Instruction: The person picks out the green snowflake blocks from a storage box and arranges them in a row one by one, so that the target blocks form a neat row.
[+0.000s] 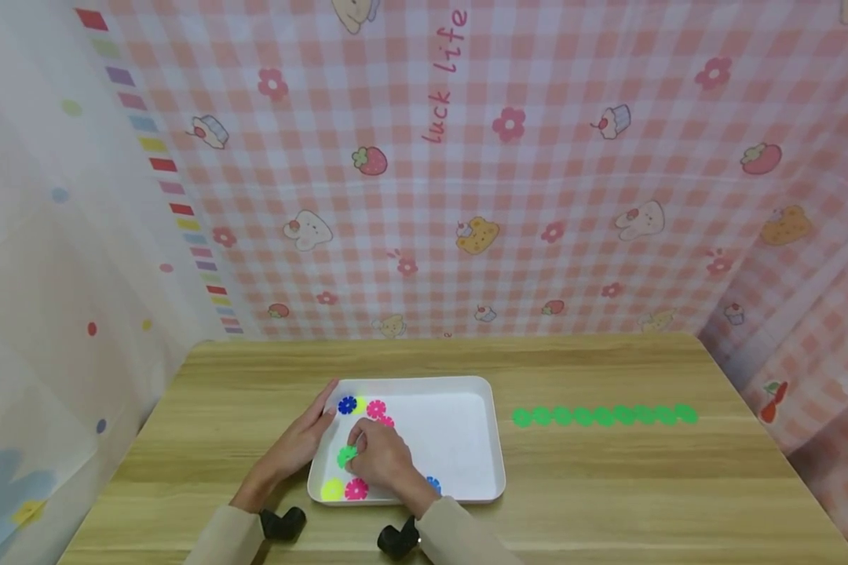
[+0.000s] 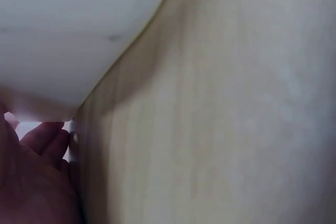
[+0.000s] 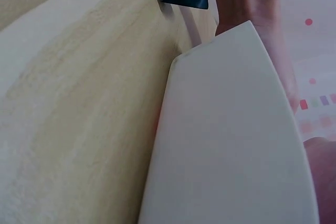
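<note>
A white tray [image 1: 459,447] lies on the table with several notched plastic snowflake discs in it. My left hand [image 1: 298,443] holds the tray's left wall, thumb over the rim; in the left wrist view its fingers [image 2: 48,139] lie along the outside. Over the tray's left part, my right hand [image 1: 385,455] pinches a green snowflake disc [image 1: 346,457] between thumb and fingertips. Around it lie a dark blue disc [image 1: 347,405], pink discs [image 1: 356,490] and a yellow disc [image 1: 332,490]. A blue disc [image 1: 433,484] shows partly behind my right wrist. The tray's outer wall [image 3: 226,129] fills the right wrist view.
To the right of the tray, a row of several green discs [image 1: 604,416] lies on the wooden table [image 1: 608,494]. A pink checked cloth [image 1: 466,196] hangs behind the table. Black wrist mounts [image 1: 399,538] sit below both wrists near the tray's front edge.
</note>
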A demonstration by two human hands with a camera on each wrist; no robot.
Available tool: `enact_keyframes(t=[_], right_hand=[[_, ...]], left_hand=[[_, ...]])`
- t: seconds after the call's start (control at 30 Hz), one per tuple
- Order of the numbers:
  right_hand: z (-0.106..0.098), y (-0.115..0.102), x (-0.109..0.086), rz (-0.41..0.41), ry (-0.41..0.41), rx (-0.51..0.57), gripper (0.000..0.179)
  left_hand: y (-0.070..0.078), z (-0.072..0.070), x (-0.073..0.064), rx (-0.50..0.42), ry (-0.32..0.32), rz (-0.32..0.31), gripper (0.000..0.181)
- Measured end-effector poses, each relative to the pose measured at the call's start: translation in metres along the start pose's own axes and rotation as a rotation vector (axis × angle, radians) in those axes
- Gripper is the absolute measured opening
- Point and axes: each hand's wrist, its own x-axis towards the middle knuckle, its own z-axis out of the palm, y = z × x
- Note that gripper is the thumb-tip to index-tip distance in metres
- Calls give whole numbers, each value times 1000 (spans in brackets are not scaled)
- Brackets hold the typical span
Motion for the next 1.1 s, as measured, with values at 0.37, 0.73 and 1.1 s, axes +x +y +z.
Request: enact_keyframes(t=[0.37,0.73,1.1], right_hand=[[0,2,-2,-25,19,26,19],[-20,8,-4,-94,32,109,13],[-57,14,-11,-75,50,154,10]], left_hand=[[0,1,0,-1,10,22,55],[0,1,2,-2,16,7,54],[0,1,2,-1,17,1,53]])
